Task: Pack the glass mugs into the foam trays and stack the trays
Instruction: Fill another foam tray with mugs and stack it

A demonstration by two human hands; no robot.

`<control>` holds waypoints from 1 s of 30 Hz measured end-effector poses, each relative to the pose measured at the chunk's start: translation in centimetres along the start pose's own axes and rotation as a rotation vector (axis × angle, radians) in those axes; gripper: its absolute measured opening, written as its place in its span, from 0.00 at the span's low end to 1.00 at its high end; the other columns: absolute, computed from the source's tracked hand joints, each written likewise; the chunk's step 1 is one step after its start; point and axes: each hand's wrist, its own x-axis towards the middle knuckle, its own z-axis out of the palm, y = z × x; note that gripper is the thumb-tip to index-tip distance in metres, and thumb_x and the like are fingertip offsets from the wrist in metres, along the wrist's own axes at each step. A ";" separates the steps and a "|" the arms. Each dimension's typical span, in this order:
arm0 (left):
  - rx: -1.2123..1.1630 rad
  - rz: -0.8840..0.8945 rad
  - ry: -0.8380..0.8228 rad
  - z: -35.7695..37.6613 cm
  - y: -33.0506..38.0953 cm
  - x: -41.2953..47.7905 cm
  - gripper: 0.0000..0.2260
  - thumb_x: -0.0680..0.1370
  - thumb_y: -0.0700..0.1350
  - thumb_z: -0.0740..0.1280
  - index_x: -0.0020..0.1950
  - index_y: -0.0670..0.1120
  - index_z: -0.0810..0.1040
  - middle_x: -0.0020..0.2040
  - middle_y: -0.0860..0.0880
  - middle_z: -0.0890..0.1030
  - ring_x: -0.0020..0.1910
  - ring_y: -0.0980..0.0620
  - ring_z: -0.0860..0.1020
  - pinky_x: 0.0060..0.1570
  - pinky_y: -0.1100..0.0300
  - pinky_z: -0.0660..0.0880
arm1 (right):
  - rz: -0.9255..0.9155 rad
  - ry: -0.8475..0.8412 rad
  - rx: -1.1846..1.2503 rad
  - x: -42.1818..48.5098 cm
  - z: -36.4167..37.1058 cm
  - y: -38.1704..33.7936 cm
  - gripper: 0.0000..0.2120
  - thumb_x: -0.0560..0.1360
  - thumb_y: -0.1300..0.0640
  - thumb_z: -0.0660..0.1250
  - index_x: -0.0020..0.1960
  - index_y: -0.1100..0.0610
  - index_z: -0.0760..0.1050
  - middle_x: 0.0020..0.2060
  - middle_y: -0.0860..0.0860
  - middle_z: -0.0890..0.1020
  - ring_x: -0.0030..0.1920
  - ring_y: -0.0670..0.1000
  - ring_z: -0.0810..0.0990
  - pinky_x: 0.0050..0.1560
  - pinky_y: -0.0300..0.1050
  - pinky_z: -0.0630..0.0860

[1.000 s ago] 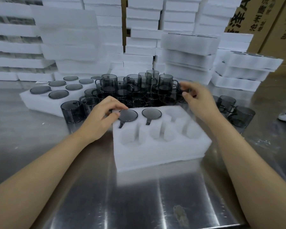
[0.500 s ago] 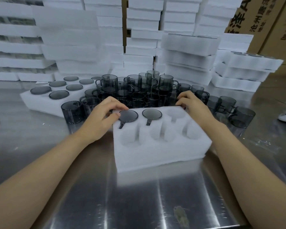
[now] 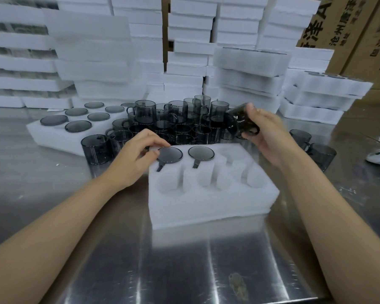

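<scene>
**Third mug lifted out of the pile**

On the steel desk point(image 3: 184, 264) the foam tray point(image 3: 206, 207) carries two upturned mugs point(image 3: 169, 154) in its far row, and four pockets are bare. Half a second ago the right hand point(image 3: 270, 137) was low at the mug cluster point(image 3: 176, 121). Now it is raised, its grip curled round a tilted mug point(image 3: 239, 122) over the tray's far right corner, probably for the third pocket point(image 3: 230, 153). The left hand point(image 3: 134, 159) steadies the far left corner, its grip loose and holding nothing.

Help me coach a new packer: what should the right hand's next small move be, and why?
Probably lower the mug that the right hand grips into the empty back-right pocket of the foam tray, bottom up. The two seated mugs fill the other back pockets bottom up, and the left hand rests on the tray's back-left corner.
</scene>
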 end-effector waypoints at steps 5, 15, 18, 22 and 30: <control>-0.008 0.000 0.001 0.1 -0.1 0.0 0.13 0.75 0.41 0.59 0.54 0.48 0.80 0.52 0.48 0.75 0.51 0.50 0.74 0.46 0.57 0.70 | 0.267 -0.063 0.446 -0.1 -0.2 -1.2 0.19 0.75 0.53 0.64 0.61 0.63 0.75 0.54 0.56 0.79 0.55 0.55 0.77 0.41 0.37 0.79; 0.003 0.010 0.002 0.1 -0.6 0.2 0.13 0.75 0.41 0.59 0.53 0.52 0.79 0.51 0.50 0.75 0.51 0.52 0.74 0.47 0.55 0.70 | 0.062 -0.029 -0.393 -0.7 1.7 0.1 0.14 0.75 0.65 0.66 0.57 0.54 0.80 0.52 0.50 0.83 0.42 0.45 0.82 0.45 0.35 0.78; 0.007 0.014 0.006 0.1 -0.7 0.3 0.13 0.76 0.41 0.59 0.53 0.53 0.79 0.51 0.50 0.75 0.52 0.52 0.74 0.49 0.53 0.71 | -0.146 -0.138 -0.541 -1.6 3.1 -0.1 0.26 0.75 0.71 0.60 0.64 0.46 0.74 0.59 0.50 0.78 0.45 0.45 0.76 0.53 0.42 0.77; 0.005 0.019 0.004 0.1 -0.7 0.2 0.13 0.75 0.41 0.59 0.53 0.55 0.79 0.52 0.51 0.75 0.52 0.52 0.74 0.48 0.54 0.71 | -0.263 -0.365 -0.513 -3.0 4.6 -1.4 0.31 0.71 0.74 0.54 0.64 0.46 0.73 0.66 0.45 0.72 0.68 0.43 0.68 0.69 0.45 0.67; 0.000 0.014 -0.004 0.1 -0.6 0.2 0.13 0.76 0.41 0.58 0.53 0.53 0.79 0.52 0.50 0.75 0.52 0.53 0.74 0.48 0.56 0.70 | -0.198 -0.488 -0.585 -3.9 5.3 -1.9 0.28 0.74 0.75 0.58 0.68 0.52 0.70 0.69 0.48 0.69 0.69 0.43 0.66 0.69 0.38 0.65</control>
